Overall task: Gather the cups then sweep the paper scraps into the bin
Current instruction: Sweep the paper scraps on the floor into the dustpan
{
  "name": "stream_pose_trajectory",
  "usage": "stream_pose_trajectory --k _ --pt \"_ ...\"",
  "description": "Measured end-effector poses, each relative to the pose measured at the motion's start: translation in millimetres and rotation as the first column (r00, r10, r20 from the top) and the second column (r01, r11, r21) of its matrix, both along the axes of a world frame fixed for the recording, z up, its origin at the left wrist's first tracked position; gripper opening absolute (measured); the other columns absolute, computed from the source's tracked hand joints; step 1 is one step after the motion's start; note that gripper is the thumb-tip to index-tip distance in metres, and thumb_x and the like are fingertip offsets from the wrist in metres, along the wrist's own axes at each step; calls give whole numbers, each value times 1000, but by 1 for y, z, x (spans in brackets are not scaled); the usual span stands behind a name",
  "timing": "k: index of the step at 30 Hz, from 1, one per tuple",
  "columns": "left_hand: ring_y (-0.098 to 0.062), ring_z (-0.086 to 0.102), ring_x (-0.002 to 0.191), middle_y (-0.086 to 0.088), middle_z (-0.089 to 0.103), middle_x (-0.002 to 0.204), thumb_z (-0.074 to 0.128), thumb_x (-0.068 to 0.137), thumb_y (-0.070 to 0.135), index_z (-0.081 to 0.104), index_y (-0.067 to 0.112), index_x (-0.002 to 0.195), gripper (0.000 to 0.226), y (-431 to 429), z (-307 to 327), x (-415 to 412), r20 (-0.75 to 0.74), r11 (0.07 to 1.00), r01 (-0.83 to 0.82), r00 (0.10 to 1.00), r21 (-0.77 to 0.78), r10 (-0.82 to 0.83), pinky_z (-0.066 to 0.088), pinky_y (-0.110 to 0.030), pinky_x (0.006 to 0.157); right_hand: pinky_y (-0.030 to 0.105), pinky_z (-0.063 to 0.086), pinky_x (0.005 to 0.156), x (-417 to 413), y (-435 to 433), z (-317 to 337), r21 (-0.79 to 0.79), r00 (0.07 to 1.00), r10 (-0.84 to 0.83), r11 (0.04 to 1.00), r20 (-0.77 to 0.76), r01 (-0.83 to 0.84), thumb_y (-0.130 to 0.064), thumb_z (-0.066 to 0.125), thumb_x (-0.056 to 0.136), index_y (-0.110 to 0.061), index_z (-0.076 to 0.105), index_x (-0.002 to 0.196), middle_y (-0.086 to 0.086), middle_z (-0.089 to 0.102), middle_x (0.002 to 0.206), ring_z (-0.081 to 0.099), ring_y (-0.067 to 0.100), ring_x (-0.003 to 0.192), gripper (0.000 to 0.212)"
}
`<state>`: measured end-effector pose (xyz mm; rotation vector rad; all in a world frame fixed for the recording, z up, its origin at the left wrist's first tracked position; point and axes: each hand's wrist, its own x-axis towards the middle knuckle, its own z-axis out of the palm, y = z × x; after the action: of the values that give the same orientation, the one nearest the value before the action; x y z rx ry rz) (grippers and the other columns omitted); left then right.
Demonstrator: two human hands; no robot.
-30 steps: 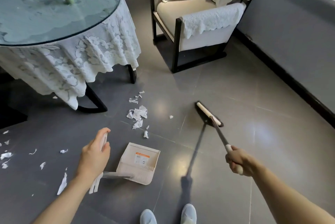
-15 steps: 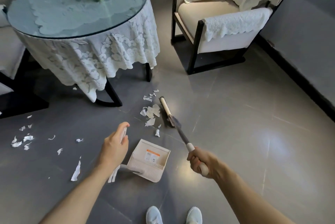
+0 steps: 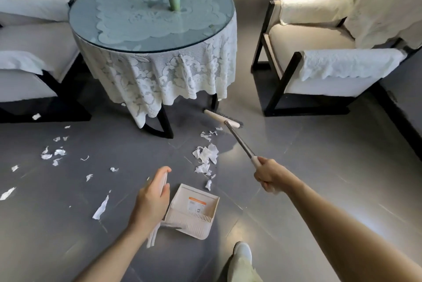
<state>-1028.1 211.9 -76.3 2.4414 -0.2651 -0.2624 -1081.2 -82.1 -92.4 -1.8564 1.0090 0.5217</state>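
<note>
**Item 1, left hand (image 3: 151,199).** The fingers are curled round the upright white handle of the dustpan (image 3: 194,211). The pan lies flat on the floor near the wearer's shoe (image 3: 242,251), with its open lip turned toward the table (image 3: 150,47).

**Item 2, right hand (image 3: 268,175).** The fist is closed round the pale grip of the broom (image 3: 239,142). The broom head (image 3: 221,118) is down on the floor, just beside a table leg (image 3: 214,102) and near the hem of the lace cloth (image 3: 173,76).

**Item 3, paper scraps (image 3: 206,156).** The main cluster lies between the broom head and the pan, and one piece sits just beside the lip. I log a second scatter (image 3: 53,153) well off to the left and a long strip (image 3: 100,208) near the left hand.

**Item 4, cups and bin.** Neither shows on my feed.

**Hazards, as I judge them:**
- A fast pull would likely flick the light scraps over or around the pan.
- The broom head starts so close to the leg and lace that a sideways drag could snag either one.
- The pan is held only by its handle, so the lip may lift and let paper slide underneath.
- The left scatter lies outside this stroke and could be missed.
</note>
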Motion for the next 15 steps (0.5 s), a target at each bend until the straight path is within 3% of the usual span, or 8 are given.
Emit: stream_pose_trajectory --k 4,6,8,12,15 --pt "-40 52 70 -12 57 67 53 88 -3 58 10 117 32 -27 -3 16 16 1000 -19 1000 -6 19 33 -31 60 14 31 38 55 -46 -24 0 999 37 999 -40 -37 1 38 89 -19 55 124 7 43 76 37 18 57 44" --pt "-35 60 88 -11 68 97 52 89 -3 57 10 119 33 -39 -5 23 -1 999 -39 999 -16 39 41 -32 72 12 31 36 78 -61 -38 3 995 74 997 -66 -74 7 36 84 -18 55 127 7 43 77 36 18 58 53" --pt "-29 61 102 -7 66 113 53 89 -4 57 10 119 34 -50 -6 26 7 998 -54 998 -34 54 41 -28 80 15 30 38 94 -70 -51 13 982 148 989 -119 -148 10 34 82 -16 53 130 7 43 79 36 20 60 58" --pt "-31 60 93 -10 68 102 55 87 -5 60 8 116 32 -60 -6 33 34 996 -89 995 -9 89 35 -18 69 24 31 49 98 -67 -57 33 889 387 920 -245 -391 10 40 81 -13 41 141 11 48 101 46 24 85 64" --pt "-31 55 79 -11 67 89 56 85 -6 61 9 114 32 -59 -5 36 53 995 -97 994 4 97 31 -19 62 24 36 51 78 -63 -40 113 801 509 858 -316 -501 12 39 80 -15 31 145 12 47 111 48 23 87 71"
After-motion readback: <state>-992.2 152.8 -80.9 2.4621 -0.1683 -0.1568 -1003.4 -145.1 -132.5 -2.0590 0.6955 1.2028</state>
